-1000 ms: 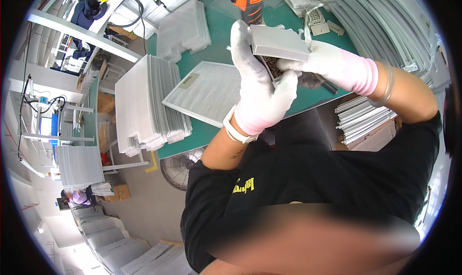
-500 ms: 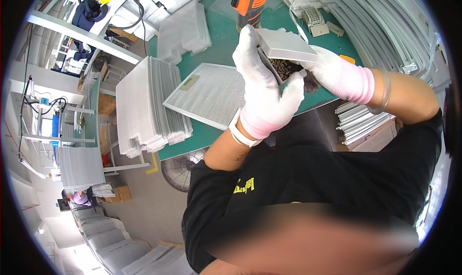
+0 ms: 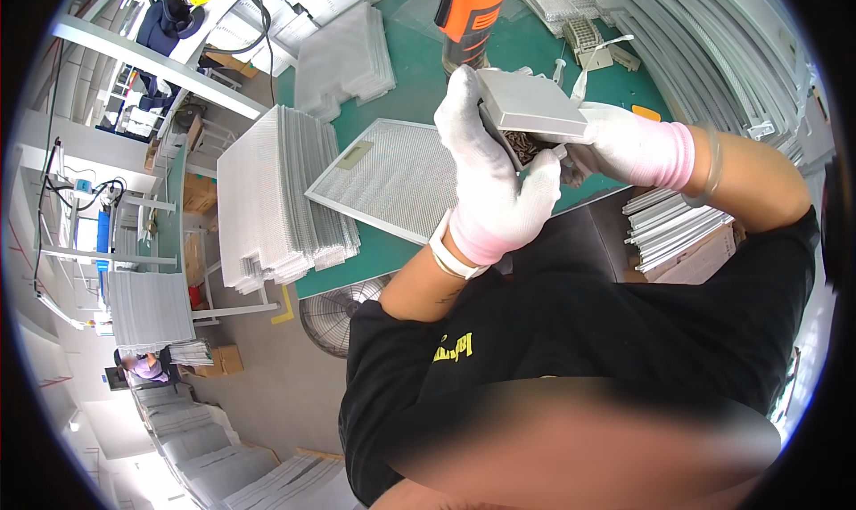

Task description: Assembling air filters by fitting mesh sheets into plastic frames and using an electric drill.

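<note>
My left hand (image 3: 492,178), in a white glove with a pink cuff, grips a small grey box (image 3: 526,109) tilted up in front of my chest. Its open side shows several small dark screws (image 3: 528,144) inside. My right hand (image 3: 624,144), gloved the same way, is at the box's open side with its fingertips at the screws. Whether a screw sits between those fingers is hidden. A framed metal mesh filter (image 3: 392,180) lies flat on the green table (image 3: 419,64) just below and left of my hands.
An orange power screwdriver (image 3: 468,11) stands behind the box. A tall stack of mesh sheets (image 3: 276,198) sits at the table's left edge, a smaller stack (image 3: 343,55) further back. Metal frame strips (image 3: 713,55) lie at right. A floor fan (image 3: 339,309) stands below the table.
Both hands and the box have shifted slightly down and toward me. My right hand's fingers have moved into the box's open side.
</note>
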A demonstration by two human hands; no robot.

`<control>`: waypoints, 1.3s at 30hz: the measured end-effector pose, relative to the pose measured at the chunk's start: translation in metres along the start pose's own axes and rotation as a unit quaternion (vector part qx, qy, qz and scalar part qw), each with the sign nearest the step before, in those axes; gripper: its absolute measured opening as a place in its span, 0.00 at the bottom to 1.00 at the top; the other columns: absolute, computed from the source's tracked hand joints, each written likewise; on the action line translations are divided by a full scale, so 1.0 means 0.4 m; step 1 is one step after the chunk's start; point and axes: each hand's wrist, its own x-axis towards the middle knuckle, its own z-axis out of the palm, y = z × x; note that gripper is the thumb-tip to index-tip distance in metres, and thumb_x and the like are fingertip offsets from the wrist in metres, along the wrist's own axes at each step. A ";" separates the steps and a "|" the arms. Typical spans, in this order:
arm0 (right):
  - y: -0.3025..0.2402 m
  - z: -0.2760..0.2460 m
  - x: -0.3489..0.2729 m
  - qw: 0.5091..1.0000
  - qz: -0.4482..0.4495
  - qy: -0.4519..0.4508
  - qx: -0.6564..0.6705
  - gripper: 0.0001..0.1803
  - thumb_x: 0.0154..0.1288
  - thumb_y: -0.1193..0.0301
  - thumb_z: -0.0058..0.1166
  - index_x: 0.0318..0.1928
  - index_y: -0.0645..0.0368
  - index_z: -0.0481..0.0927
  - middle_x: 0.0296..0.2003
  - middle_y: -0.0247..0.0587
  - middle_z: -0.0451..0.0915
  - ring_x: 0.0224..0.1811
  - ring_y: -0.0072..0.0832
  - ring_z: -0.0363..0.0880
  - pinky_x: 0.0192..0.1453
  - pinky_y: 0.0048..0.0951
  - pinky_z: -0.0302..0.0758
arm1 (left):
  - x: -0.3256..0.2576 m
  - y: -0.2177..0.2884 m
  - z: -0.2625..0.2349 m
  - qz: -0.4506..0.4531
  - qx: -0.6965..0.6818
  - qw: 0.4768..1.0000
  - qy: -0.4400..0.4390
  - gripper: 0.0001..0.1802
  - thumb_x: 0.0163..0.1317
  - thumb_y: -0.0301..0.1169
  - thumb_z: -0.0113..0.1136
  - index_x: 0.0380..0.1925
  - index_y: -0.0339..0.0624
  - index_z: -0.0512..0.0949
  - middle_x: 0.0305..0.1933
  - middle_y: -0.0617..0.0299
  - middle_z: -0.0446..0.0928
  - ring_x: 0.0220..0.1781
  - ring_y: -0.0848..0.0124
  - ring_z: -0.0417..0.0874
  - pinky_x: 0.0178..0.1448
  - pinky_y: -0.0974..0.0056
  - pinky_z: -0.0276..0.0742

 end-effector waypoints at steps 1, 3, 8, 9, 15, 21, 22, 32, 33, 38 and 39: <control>0.002 0.005 -0.001 1.000 0.000 0.001 0.000 0.27 0.73 0.45 0.46 0.41 0.60 0.78 0.31 0.37 0.76 0.28 0.23 0.73 0.34 0.25 0.71 | 0.000 -0.003 0.000 0.023 0.014 1.000 -0.006 0.57 0.45 0.16 0.57 0.75 0.34 0.38 0.61 0.45 0.57 0.62 0.53 0.68 0.68 0.51 0.62; 0.008 0.019 -0.001 0.998 0.003 0.057 0.011 0.27 0.74 0.45 0.44 0.40 0.59 0.77 0.29 0.37 0.76 0.27 0.24 0.73 0.33 0.25 0.71 | 0.000 -0.005 0.004 0.015 0.016 1.000 -0.002 0.56 0.45 0.16 0.57 0.75 0.33 0.39 0.61 0.45 0.57 0.62 0.52 0.68 0.68 0.51 0.62; 0.029 0.033 0.002 0.994 0.006 0.096 0.045 0.27 0.75 0.45 0.42 0.38 0.59 0.77 0.28 0.37 0.76 0.27 0.24 0.74 0.32 0.25 0.71 | -0.002 -0.001 0.004 0.013 0.057 0.998 0.003 0.56 0.45 0.18 0.58 0.74 0.30 0.41 0.60 0.43 0.58 0.60 0.51 0.66 0.68 0.50 0.60; 0.034 0.034 0.003 0.993 0.005 0.104 0.050 0.27 0.75 0.46 0.42 0.38 0.59 0.77 0.28 0.37 0.76 0.27 0.23 0.74 0.31 0.25 0.70 | -0.001 0.000 0.005 0.010 0.059 0.998 0.005 0.55 0.44 0.19 0.58 0.74 0.29 0.42 0.60 0.42 0.59 0.60 0.50 0.65 0.67 0.50 0.59; 0.016 0.049 0.011 0.988 0.031 0.136 0.066 0.22 0.75 0.49 0.43 0.39 0.56 0.75 0.26 0.32 0.74 0.23 0.22 0.71 0.30 0.24 0.69 | -0.005 0.002 0.006 0.018 0.085 0.996 0.004 0.54 0.43 0.20 0.59 0.73 0.28 0.44 0.61 0.40 0.59 0.59 0.49 0.64 0.68 0.48 0.56; 0.010 0.035 0.020 0.983 0.067 0.127 0.113 0.16 0.72 0.53 0.49 0.40 0.51 0.74 0.29 0.31 0.72 0.26 0.21 0.70 0.31 0.26 0.68 | -0.030 -0.014 0.020 0.004 0.061 0.998 0.026 0.54 0.41 0.18 0.58 0.73 0.30 0.45 0.61 0.41 0.59 0.61 0.49 0.64 0.69 0.48 0.56; 0.015 0.034 0.022 0.983 0.067 0.126 0.113 0.16 0.72 0.53 0.49 0.40 0.51 0.74 0.29 0.31 0.72 0.26 0.21 0.70 0.31 0.26 0.68 | -0.033 -0.018 0.021 -0.007 0.029 0.999 0.035 0.54 0.41 0.18 0.57 0.73 0.31 0.46 0.61 0.42 0.59 0.62 0.49 0.64 0.69 0.48 0.57; 0.019 0.033 0.011 0.988 0.053 0.068 0.128 0.20 0.73 0.48 0.45 0.43 0.52 0.75 0.32 0.32 0.73 0.31 0.24 0.71 0.36 0.29 0.69 | -0.031 -0.014 0.010 -0.017 0.042 0.999 0.025 0.53 0.42 0.16 0.57 0.73 0.32 0.46 0.63 0.44 0.58 0.64 0.50 0.65 0.71 0.50 0.58; 0.013 0.034 0.008 0.987 0.064 0.073 0.130 0.22 0.74 0.47 0.43 0.44 0.52 0.75 0.32 0.31 0.74 0.31 0.23 0.72 0.36 0.28 0.70 | -0.032 -0.018 0.007 -0.015 0.043 0.999 0.024 0.53 0.42 0.16 0.57 0.73 0.32 0.47 0.64 0.44 0.58 0.65 0.51 0.65 0.71 0.51 0.58; 0.017 0.025 0.000 0.993 0.051 0.054 0.087 0.23 0.76 0.47 0.41 0.47 0.54 0.75 0.35 0.32 0.75 0.33 0.22 0.74 0.36 0.27 0.73 | -0.042 -0.020 0.005 -0.043 0.024 0.998 0.024 0.53 0.43 0.15 0.57 0.73 0.32 0.47 0.66 0.44 0.57 0.67 0.51 0.64 0.72 0.52 0.58; 0.018 0.023 -0.003 0.995 0.049 0.040 0.072 0.24 0.76 0.47 0.40 0.48 0.54 0.75 0.35 0.32 0.75 0.34 0.22 0.75 0.37 0.27 0.74 | -0.042 -0.019 0.007 -0.043 0.028 0.998 0.026 0.53 0.43 0.15 0.57 0.73 0.32 0.47 0.66 0.44 0.56 0.66 0.51 0.64 0.72 0.52 0.58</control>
